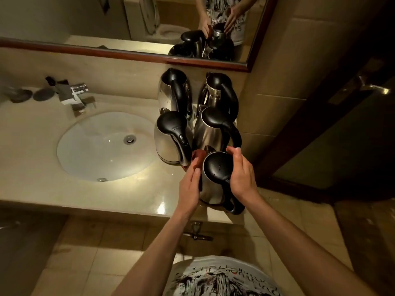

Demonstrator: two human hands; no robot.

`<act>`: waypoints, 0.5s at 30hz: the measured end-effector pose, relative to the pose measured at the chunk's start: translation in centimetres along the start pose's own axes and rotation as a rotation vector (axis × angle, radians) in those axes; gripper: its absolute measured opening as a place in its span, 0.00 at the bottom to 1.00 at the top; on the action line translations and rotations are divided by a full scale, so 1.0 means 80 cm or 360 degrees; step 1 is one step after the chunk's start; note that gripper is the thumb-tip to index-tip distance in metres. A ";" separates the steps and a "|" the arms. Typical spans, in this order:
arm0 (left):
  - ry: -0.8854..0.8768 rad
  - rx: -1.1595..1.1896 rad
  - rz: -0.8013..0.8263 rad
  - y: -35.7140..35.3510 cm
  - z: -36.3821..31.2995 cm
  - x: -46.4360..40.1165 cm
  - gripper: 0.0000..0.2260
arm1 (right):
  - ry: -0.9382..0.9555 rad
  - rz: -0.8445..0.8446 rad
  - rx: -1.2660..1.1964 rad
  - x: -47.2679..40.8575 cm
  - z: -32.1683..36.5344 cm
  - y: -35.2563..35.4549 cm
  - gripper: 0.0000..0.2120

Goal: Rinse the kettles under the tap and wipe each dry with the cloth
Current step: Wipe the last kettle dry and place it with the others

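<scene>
Several steel kettles with black lids and handles stand on the counter right of the sink. The nearest kettle [215, 171] sits at the counter's front edge, handle toward me. My left hand [190, 184] holds a reddish-brown cloth [199, 157] against this kettle's left side. On the kettle's right side rests my right hand [241, 174], fingers straight along the lid's edge. The tap [73, 92] stands behind the white basin [102, 146] at the left; no water shows running.
Other kettles stand behind: mid left [171, 137], mid right [213, 129], back left [174, 92], back right [220, 90]. A mirror [128, 24] hangs above the counter. A wall corner and a dark door [342, 124] close off the right side. Small dishes [21, 96] lie left of the tap.
</scene>
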State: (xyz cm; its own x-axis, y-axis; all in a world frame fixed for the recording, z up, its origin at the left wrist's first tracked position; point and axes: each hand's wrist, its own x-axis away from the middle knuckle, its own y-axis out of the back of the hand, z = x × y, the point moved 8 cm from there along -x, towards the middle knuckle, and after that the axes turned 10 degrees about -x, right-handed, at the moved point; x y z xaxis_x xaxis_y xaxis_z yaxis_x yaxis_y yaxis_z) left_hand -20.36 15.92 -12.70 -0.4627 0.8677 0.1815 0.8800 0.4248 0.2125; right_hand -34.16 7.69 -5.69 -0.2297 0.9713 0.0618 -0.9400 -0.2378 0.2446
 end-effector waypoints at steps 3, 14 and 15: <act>0.0278 0.0001 0.0022 0.003 0.045 0.006 0.18 | 0.0031 0.0010 -0.0042 0.001 -0.005 0.001 0.35; 0.0106 0.0144 -0.0202 -0.006 -0.020 0.027 0.17 | 0.0052 0.0018 -0.0164 -0.001 -0.009 0.000 0.33; 0.0096 0.0147 -0.0208 -0.006 -0.019 0.025 0.17 | 0.0057 0.0018 -0.0175 -0.001 -0.010 0.001 0.33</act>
State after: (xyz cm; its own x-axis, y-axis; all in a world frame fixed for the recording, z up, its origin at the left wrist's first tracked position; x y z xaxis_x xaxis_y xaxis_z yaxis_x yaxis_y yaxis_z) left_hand -21.89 17.07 -10.94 -0.5770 0.7877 0.2157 0.8167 0.5573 0.1497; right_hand -34.40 7.61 -6.48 -0.2477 0.9684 0.0286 -0.9588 -0.2493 0.1362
